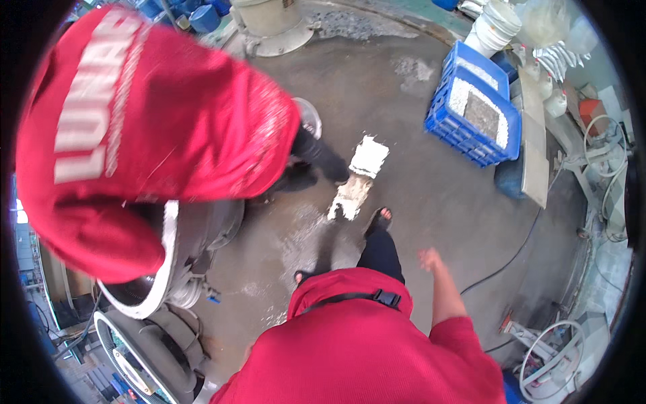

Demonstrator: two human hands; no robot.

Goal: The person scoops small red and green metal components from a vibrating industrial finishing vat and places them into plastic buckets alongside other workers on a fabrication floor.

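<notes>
My right hand (428, 260) hangs out to my right over the wet floor, slightly blurred. Its fingers look loosely apart, and nothing is in them. Of my left hand nothing shows; my red shirt (350, 343) fills the lower middle. On the left a person in a red shirt (168, 121) bends over a round machine drum (171, 256) with a pale rim, one arm reaching inside. The hand in the drum is hidden.
Blue crates (479, 114) with white pellets stand at the right, near stacked white buckets (496, 27). A dark cable (515, 256) crosses the floor. Handwheels (553, 350) line the right side. Another round vessel (128, 357) stands at lower left, and a bucket (308, 116) sits behind the person.
</notes>
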